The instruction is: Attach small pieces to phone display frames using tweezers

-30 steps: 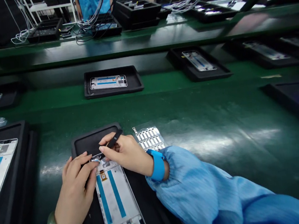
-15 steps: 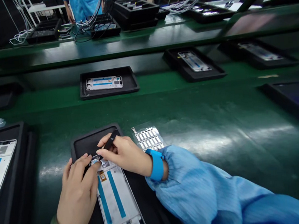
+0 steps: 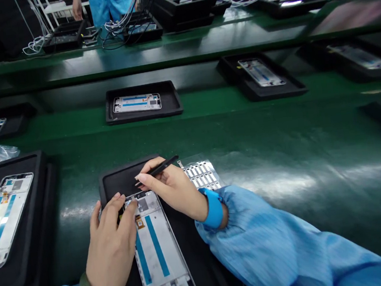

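One phone frame lies under the open left hand, right hand pinching tweezers.

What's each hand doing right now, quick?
Left hand: open, fingertips resting on the phone display frame.
Right hand: closed, holding black tweezers.

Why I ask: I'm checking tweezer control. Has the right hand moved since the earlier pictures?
Yes. Against the phone frame, the right hand has lifted back from the frame's top edge, toward the far side of the tray, taking the tweezers with it.
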Demonstrator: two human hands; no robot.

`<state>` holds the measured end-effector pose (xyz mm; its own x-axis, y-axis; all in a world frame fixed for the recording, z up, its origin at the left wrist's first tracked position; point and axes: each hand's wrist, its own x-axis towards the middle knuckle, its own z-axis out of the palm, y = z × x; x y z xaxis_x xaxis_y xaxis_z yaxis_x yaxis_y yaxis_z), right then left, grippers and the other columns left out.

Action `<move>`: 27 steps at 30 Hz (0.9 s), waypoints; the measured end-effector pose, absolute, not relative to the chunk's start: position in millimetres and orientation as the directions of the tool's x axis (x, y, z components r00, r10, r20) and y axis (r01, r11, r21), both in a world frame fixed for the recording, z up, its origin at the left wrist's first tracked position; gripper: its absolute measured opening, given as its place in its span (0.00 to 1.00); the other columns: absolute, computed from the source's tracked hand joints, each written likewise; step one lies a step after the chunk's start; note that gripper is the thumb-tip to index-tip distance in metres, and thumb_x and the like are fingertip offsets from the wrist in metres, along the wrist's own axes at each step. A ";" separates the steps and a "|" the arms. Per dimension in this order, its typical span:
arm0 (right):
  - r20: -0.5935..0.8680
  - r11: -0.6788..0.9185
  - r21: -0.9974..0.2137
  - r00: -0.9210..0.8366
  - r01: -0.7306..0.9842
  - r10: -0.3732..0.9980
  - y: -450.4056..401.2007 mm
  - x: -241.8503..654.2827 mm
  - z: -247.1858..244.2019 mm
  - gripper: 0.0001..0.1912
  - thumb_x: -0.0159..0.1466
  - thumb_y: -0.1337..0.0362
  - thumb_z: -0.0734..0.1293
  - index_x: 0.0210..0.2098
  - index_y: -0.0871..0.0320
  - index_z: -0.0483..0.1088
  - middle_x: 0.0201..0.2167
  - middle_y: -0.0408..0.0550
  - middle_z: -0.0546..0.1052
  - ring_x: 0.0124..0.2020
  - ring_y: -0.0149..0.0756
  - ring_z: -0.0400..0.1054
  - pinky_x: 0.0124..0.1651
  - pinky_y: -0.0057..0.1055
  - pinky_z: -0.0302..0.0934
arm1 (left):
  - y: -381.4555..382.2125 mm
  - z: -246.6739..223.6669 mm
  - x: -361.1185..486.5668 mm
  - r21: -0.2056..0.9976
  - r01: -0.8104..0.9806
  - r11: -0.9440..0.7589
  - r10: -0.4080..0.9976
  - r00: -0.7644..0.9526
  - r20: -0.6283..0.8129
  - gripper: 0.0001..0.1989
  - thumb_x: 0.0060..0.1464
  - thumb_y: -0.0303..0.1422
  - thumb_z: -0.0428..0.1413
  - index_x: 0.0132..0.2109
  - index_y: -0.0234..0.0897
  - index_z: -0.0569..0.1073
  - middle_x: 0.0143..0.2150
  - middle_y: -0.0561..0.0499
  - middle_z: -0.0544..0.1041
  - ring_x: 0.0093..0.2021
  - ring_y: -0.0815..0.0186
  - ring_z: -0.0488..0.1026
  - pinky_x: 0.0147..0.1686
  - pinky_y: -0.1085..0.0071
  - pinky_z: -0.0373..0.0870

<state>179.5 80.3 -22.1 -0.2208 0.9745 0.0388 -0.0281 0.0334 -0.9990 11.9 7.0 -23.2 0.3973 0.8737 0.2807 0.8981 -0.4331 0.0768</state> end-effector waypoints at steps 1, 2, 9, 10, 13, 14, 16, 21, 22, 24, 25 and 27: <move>0.054 0.051 -0.999 -0.230 -0.015 0.972 80.2 180.0 -23.0 0.08 0.61 0.59 0.65 0.35 0.57 0.66 0.31 0.43 0.73 0.34 0.31 0.73 0.38 0.29 0.70 | 6.8 -23.1 11.8 0.068 0.899 -0.433 0.874 0.400 0.277 0.15 0.59 0.25 0.47 0.51 0.36 0.68 0.50 0.41 0.71 0.54 0.56 0.67 0.56 0.50 0.58; 0.065 0.066 -0.998 -0.241 -0.005 0.968 80.0 180.4 -23.6 0.08 0.62 0.59 0.64 0.35 0.57 0.65 0.32 0.43 0.73 0.35 0.31 0.74 0.38 0.29 0.70 | 6.6 -22.9 11.6 0.062 0.899 -0.434 0.873 0.403 0.274 0.15 0.59 0.24 0.48 0.52 0.36 0.68 0.50 0.41 0.71 0.55 0.56 0.67 0.56 0.50 0.58; 0.101 0.147 -0.981 -0.318 0.124 0.943 77.5 183.6 -22.0 0.06 0.64 0.61 0.61 0.36 0.57 0.64 0.35 0.45 0.73 0.34 0.30 0.72 0.36 0.27 0.68 | 6.1 -22.0 10.6 0.048 0.891 -0.451 0.865 0.424 0.269 0.16 0.58 0.24 0.48 0.53 0.35 0.67 0.51 0.40 0.70 0.55 0.56 0.66 0.57 0.48 0.58; 0.102 0.157 -0.977 -0.333 0.144 0.937 77.3 183.9 -21.3 0.06 0.64 0.62 0.61 0.37 0.58 0.64 0.35 0.45 0.73 0.33 0.29 0.72 0.35 0.26 0.68 | 6.1 -22.1 10.5 0.051 0.892 -0.450 0.866 0.422 0.268 0.16 0.58 0.24 0.48 0.53 0.35 0.67 0.51 0.40 0.70 0.55 0.56 0.66 0.57 0.48 0.58; 0.113 0.189 -0.965 -0.361 0.182 0.926 77.0 184.1 -19.6 0.05 0.64 0.63 0.61 0.36 0.57 0.64 0.33 0.44 0.73 0.30 0.27 0.71 0.35 0.25 0.67 | 5.9 -22.9 10.5 0.068 0.893 -0.445 0.870 0.413 0.268 0.15 0.58 0.24 0.48 0.53 0.35 0.67 0.51 0.41 0.70 0.55 0.56 0.66 0.57 0.49 0.58; 0.121 0.200 -0.961 -0.363 0.189 0.924 77.1 184.0 -19.2 0.04 0.63 0.64 0.61 0.36 0.57 0.64 0.33 0.44 0.73 0.30 0.27 0.70 0.35 0.25 0.67 | 5.8 -23.1 10.6 0.078 0.894 -0.441 0.873 0.407 0.269 0.15 0.59 0.25 0.48 0.53 0.35 0.67 0.51 0.41 0.70 0.56 0.56 0.66 0.56 0.49 0.59; 0.135 0.220 -0.955 -0.370 0.199 0.919 77.4 183.7 -18.4 0.03 0.63 0.65 0.61 0.35 0.57 0.64 0.32 0.43 0.73 0.31 0.27 0.70 0.36 0.25 0.67 | 5.4 -23.4 10.9 0.101 0.898 -0.429 0.880 0.390 0.270 0.15 0.59 0.26 0.47 0.53 0.35 0.67 0.51 0.40 0.70 0.56 0.55 0.65 0.56 0.51 0.61; 0.167 0.277 -0.932 -0.403 0.234 0.900 77.6 182.7 -16.8 0.03 0.63 0.65 0.61 0.36 0.57 0.65 0.33 0.44 0.73 0.33 0.29 0.71 0.39 0.26 0.67 | 4.6 -22.9 11.9 0.122 0.898 -0.423 0.888 0.383 0.253 0.16 0.59 0.26 0.47 0.54 0.36 0.65 0.52 0.40 0.68 0.56 0.54 0.65 0.54 0.51 0.63; 0.171 0.287 -0.926 -0.408 0.245 0.897 77.4 182.6 -16.5 0.03 0.63 0.65 0.61 0.36 0.57 0.65 0.33 0.44 0.73 0.33 0.29 0.71 0.39 0.27 0.67 | 4.6 -22.7 12.1 0.125 0.897 -0.423 0.889 0.384 0.251 0.16 0.59 0.26 0.46 0.54 0.36 0.65 0.52 0.40 0.68 0.56 0.54 0.65 0.54 0.51 0.63; 0.177 0.305 -0.916 -0.418 0.261 0.891 76.8 182.4 -16.0 0.03 0.63 0.65 0.61 0.36 0.57 0.65 0.34 0.44 0.73 0.34 0.30 0.72 0.40 0.27 0.67 | 4.8 -22.1 12.4 0.130 0.897 -0.422 0.890 0.382 0.249 0.15 0.59 0.26 0.46 0.53 0.36 0.65 0.52 0.40 0.68 0.56 0.55 0.64 0.54 0.51 0.63; 0.183 0.314 -0.911 -0.422 0.266 0.888 76.4 182.3 -15.7 0.03 0.63 0.65 0.61 0.36 0.57 0.66 0.35 0.44 0.73 0.35 0.30 0.72 0.41 0.27 0.67 | 5.0 -21.7 12.6 0.130 0.897 -0.421 0.890 0.382 0.249 0.15 0.59 0.26 0.46 0.53 0.35 0.65 0.52 0.40 0.68 0.56 0.55 0.64 0.54 0.51 0.63; 0.195 0.334 -0.901 -0.429 0.277 0.882 75.7 182.4 -15.2 0.04 0.64 0.64 0.61 0.37 0.57 0.66 0.36 0.44 0.73 0.37 0.30 0.72 0.42 0.27 0.67 | 5.3 -21.0 12.8 0.128 0.896 -0.426 0.887 0.386 0.251 0.15 0.59 0.26 0.46 0.53 0.34 0.65 0.52 0.39 0.68 0.56 0.54 0.64 0.53 0.51 0.64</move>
<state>182.4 75.7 -15.2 -0.4292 0.8819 0.1950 0.2768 0.3339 -0.9010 12.8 5.3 -21.0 0.3864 0.8875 0.2513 0.8956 -0.4261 0.1276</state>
